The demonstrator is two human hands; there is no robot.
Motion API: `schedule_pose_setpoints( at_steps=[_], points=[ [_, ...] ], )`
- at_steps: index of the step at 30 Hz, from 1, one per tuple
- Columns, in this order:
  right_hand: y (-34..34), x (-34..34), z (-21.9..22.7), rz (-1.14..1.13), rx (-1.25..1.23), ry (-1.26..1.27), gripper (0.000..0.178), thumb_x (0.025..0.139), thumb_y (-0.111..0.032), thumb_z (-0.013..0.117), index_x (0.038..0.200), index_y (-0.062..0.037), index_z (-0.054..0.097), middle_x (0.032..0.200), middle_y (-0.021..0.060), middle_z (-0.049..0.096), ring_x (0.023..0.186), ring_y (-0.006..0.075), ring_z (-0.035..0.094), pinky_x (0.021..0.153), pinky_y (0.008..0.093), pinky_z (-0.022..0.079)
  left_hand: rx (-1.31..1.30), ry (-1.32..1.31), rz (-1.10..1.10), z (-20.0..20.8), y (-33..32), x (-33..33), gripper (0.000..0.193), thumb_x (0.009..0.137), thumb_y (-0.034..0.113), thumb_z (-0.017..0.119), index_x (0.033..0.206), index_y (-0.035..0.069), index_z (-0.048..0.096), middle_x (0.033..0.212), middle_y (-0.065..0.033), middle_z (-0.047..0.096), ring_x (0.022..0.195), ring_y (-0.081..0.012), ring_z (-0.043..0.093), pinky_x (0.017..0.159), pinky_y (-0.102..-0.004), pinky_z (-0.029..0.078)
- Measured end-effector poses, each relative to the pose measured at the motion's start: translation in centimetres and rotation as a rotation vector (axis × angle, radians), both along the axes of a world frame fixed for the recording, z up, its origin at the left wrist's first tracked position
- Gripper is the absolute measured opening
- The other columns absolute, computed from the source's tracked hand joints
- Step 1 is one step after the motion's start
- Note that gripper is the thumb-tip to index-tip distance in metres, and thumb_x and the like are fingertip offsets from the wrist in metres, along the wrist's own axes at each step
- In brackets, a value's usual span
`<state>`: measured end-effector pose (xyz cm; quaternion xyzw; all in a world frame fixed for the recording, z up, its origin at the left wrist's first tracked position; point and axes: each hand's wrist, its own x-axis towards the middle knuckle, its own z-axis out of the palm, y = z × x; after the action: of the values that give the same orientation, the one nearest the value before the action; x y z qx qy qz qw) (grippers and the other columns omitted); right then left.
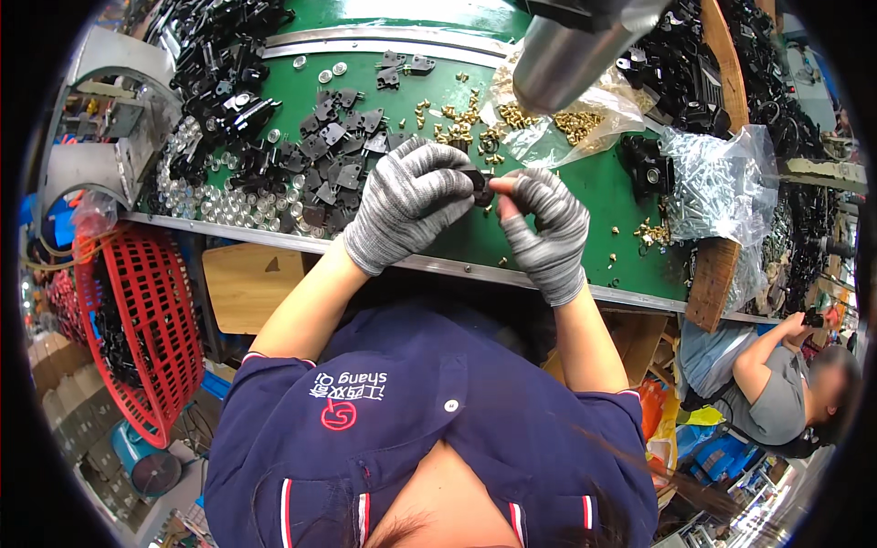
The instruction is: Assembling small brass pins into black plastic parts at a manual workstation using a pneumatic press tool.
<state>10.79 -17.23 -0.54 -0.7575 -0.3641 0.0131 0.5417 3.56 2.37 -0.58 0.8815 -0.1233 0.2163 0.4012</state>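
Observation:
Both hands wear grey striped knit gloves and meet over the near part of the green bench (598, 205). My left hand (402, 205) is closed around a small black part (480, 188), which sticks out past its fingertips. At the part's right side, my right hand (553, 224) grips with curled fingers; its thumb and index fingertip are bare. Fingers hide most of the part, so its exact kind cannot be told. Just beyond my hands are brass screws (461, 128). Flat black plastic pieces with pins (343, 146) lie to the left of them.
Round clear-and-metal pieces (247, 208) cover the left front. A metal cylinder (566, 64) hangs over a plastic bag of brass screws (575, 123). At right lie a bag of silver screws (717, 183) and a wooden bar (713, 283). A red basket (146, 320) stands left; a person (772, 388) sits right.

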Motion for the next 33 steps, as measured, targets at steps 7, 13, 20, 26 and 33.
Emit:
schedule_pose_setpoints(
  at_steps=[7, 13, 20, 26, 33],
  points=[
    [1.4, 0.2, 1.0, -0.080, -0.021, 0.430, 0.011, 0.086, 0.000, 0.070, 0.096, -0.0023, 0.074, 0.081, 0.0080, 0.070, 0.071, 0.0125, 0.065, 0.069, 0.0255, 0.053, 0.107, -0.103, 0.094, -0.7, -0.2, 0.3, 0.020, 0.074, 0.013, 0.078, 0.090, 0.011, 0.067, 0.101, -0.0062, 0.070, 0.087, -0.0285, 0.065, 0.075, -0.0393, 0.052],
    [1.3, -0.2, 0.0, -0.129, 0.075, 0.498, 0.010, 0.088, -0.003, 0.070, 0.097, -0.0020, 0.075, 0.079, 0.0029, 0.070, 0.067, 0.0068, 0.062, 0.064, 0.0230, 0.051, 0.055, -0.157, 0.144, -0.7, -0.5, 0.3, 0.020, 0.075, 0.014, 0.077, 0.092, 0.012, 0.066, 0.103, -0.0059, 0.070, 0.087, -0.0290, 0.065, 0.077, -0.0401, 0.052],
    [1.5, -0.3, 0.5, -0.123, 0.137, 0.607, 0.011, 0.090, -0.004, 0.069, 0.100, 0.0002, 0.073, 0.076, 0.0019, 0.068, 0.060, 0.0044, 0.058, 0.055, 0.0202, 0.047, 0.037, -0.094, 0.165, -0.8, -0.8, 0.6, 0.019, 0.074, 0.013, 0.076, 0.090, 0.011, 0.067, 0.101, -0.0062, 0.069, 0.087, -0.0291, 0.065, 0.081, -0.0413, 0.051],
    [1.8, 1.1, 2.7, -0.079, 0.063, 0.825, 0.011, 0.091, -0.007, 0.069, 0.098, 0.0021, 0.071, 0.072, 0.0037, 0.068, 0.055, 0.0052, 0.058, 0.049, 0.0201, 0.046, -0.032, -0.063, 0.212, -0.8, -1.4, 0.3, 0.018, 0.072, 0.001, 0.074, 0.088, 0.006, 0.066, 0.096, -0.0081, 0.070, 0.086, -0.0280, 0.067, 0.074, -0.0374, 0.054],
    [2.4, 4.9, 3.8, 0.216, -0.183, 0.955, 0.011, 0.090, -0.011, 0.070, 0.091, 0.0004, 0.071, 0.068, 0.0039, 0.067, 0.049, 0.0052, 0.055, 0.042, 0.0193, 0.042, -0.040, -0.093, 0.253, -1.1, -1.7, 0.4, 0.018, 0.070, 0.000, 0.073, 0.086, 0.007, 0.066, 0.095, -0.0082, 0.069, 0.084, -0.0276, 0.067, 0.073, -0.0370, 0.054]
  ],
)
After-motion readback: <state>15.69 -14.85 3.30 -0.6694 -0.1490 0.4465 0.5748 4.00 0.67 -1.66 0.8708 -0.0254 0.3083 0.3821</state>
